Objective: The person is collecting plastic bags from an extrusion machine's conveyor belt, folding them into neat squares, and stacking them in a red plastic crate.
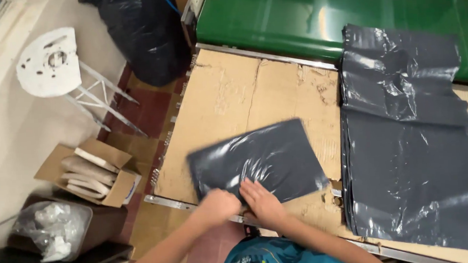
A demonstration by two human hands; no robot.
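Left hand: low in the frame, just left of centre, fingers curled at the near edge of a dark grey plastic mailer bag. It appears to pinch that edge, though motion blur prevents confirming the grip. Right hand: just beside the left, fingers extended and pressed flat on the bag's near edge, palm down, gripping nothing.

The bag lies flat and slightly rotated on a worn cardboard sheet that covers the worktop, in the lower centre of the frame. Its surface is glossy and faintly creased.

At the right of the frame, apart from the bag, a stack of the same grey bags lies flat on the cardboard; a second, smaller heap of bags rests on its far end and overlaps a green surface across the top of the frame.

A metal rail edges the worktop on the near side. Left of the worktop, on the floor, stand an open cardboard box holding flat tan pieces, a container lined with clear plastic, a white round-topped stool in the upper left, and a full black rubbish sack at the top.
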